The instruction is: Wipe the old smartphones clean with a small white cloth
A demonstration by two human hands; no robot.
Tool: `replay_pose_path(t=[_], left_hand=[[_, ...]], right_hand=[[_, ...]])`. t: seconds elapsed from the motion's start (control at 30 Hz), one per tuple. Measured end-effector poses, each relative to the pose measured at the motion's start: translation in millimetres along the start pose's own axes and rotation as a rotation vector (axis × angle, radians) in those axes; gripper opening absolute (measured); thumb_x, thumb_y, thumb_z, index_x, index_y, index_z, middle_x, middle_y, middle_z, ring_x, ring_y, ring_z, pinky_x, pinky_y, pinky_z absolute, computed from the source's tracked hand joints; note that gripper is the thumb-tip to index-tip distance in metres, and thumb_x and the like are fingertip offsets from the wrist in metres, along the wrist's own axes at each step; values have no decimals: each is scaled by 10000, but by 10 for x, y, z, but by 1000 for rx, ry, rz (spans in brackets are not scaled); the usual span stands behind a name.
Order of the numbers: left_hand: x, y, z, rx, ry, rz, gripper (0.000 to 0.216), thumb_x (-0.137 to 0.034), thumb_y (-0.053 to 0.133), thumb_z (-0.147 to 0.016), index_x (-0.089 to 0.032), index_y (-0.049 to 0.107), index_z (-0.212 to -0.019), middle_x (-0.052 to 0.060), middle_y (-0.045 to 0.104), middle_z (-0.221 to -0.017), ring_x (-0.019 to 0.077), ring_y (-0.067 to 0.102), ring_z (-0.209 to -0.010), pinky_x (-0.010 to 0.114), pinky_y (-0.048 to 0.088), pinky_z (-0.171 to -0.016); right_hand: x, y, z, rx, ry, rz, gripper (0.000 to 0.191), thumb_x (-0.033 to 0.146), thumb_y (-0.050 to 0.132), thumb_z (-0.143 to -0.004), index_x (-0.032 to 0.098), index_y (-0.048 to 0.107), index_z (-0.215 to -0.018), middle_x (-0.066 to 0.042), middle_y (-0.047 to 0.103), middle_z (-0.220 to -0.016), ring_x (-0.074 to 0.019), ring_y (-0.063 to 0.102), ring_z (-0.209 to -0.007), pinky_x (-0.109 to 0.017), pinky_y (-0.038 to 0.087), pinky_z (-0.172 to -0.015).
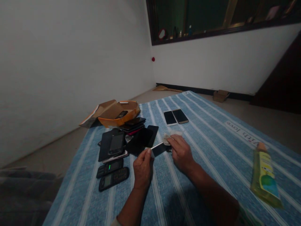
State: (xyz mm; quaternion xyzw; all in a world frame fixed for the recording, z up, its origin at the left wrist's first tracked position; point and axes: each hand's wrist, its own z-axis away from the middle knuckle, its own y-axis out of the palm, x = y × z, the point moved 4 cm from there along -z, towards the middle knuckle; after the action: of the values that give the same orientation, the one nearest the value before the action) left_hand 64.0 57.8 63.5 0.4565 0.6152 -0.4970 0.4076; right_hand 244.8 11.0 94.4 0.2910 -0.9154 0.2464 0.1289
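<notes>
My left hand (142, 168) pinches the near left end of a smartphone (158, 150), which is held tilted above the cloth. A crumpled white tissue (167, 138) is gripped in my right hand (182, 152), its fingers at the phone's far right end. Just left of the phone lie several dark phones and tablets (142, 140) in an untidy pile. Two smartphones (169, 118) lie side by side beyond my hands, screens up. Two keypad phones (114, 179) rest to the left of my left hand.
An open orange cardboard box (119, 119) with a phone inside stands at the back left. On the right, a bottle of yellow liquid (265, 177) lies on the blue striped cloth (202, 138). White walls (94, 56) rise behind.
</notes>
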Motion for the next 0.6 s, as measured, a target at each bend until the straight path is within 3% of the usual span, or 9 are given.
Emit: replay_pose_path(t=[0.1, 0.17, 0.23, 0.3, 0.37, 0.43, 0.5, 0.57, 0.6], left_hand=[[-6, -20, -9, -33, -15, -7, 404, -546, 605, -819, -173, 756, -787, -2, 614, -601, 174, 576, -609, 267, 461, -605], [-10, -33, -15, -52, -29, -14, 406, -548, 600, -813, -172, 751, -781, -4, 605, -587, 174, 570, -597, 268, 452, -593], [-13, -40, -19, -61, -37, -18, 408, -548, 595, -807, -172, 746, -767, -4, 600, -583, 174, 563, -591, 268, 443, -583], [-15, -40, -20, -62, -39, -18, 412, -551, 592, -803, -171, 744, -759, -2, 602, -586, 174, 561, -593, 269, 441, -583], [-15, -38, -19, -62, -44, -6, 418, -554, 593, -796, -167, 750, -788, 2, 615, -602, 178, 571, -604, 272, 448, -594], [-15, -35, -18, -57, -46, 6, 419, -550, 596, -793, -163, 755, -822, 4, 626, -620, 181, 579, -616, 275, 456, -607], [-16, -31, -19, -46, -43, 6, 411, -540, 593, -798, -163, 756, -826, -1, 615, -612, 178, 574, -610, 274, 455, -607], [-9, -30, -23, -39, -41, 1, 402, -530, 586, -806, -164, 755, -817, -4, 605, -601, 174, 567, -600, 271, 450, -597], [-4, -30, -25, -36, -40, 0, 398, -525, 585, -808, -165, 756, -819, -3, 611, -609, 174, 569, -603, 271, 450, -598]], right_hand=[[-165, -91, 58, -72, 147, -48, 395, 49, 420, -893, 186, 718, -1111, -111, 690, -1034, -220, 651, -1012, -389, 549, -904], [-260, -70, 125, -39, 270, -83, 405, 27, 431, -846, 190, 736, -1058, -88, 700, -998, -201, 670, -962, -348, 549, -879], [-364, -9, 182, 122, 376, -78, 431, -11, 434, -784, 194, 755, -985, -59, 709, -933, -172, 681, -881, -289, 544, -819], [-521, -5, 204, 373, 450, 56, 436, -41, 455, -735, 203, 768, -916, -39, 709, -885, -149, 672, -834, -238, 516, -771], [-771, -178, 164, 535, 532, 391, 355, -21, 523, -741, 204, 770, -859, -47, 701, -879, -157, 649, -861, -229, 480, -783], [-1027, -482, 46, 463, 640, 574, 276, 2, 501, -795, 101, 757, -819, -148, 676, -860, -230, 626, -877, -312, 463, -792], [-1188, -723, -73, 366, 704, 689, 317, 28, 440, -855, 36, 737, -966, -217, 655, -950, -283, 596, -947, -382, 448, -827], [-1182, -762, -144, 311, 653, 711, 376, 59, 432, -885, 74, 682, -1165, -195, 639, -1068, -281, 566, -1018, -386, 434, -873], [-1092, -697, -165, 279, 521, 671, 400, 60, 427, -888, 98, 660, -1212, -175, 637, -1081, -269, 561, -1013, -377, 435, -875]])
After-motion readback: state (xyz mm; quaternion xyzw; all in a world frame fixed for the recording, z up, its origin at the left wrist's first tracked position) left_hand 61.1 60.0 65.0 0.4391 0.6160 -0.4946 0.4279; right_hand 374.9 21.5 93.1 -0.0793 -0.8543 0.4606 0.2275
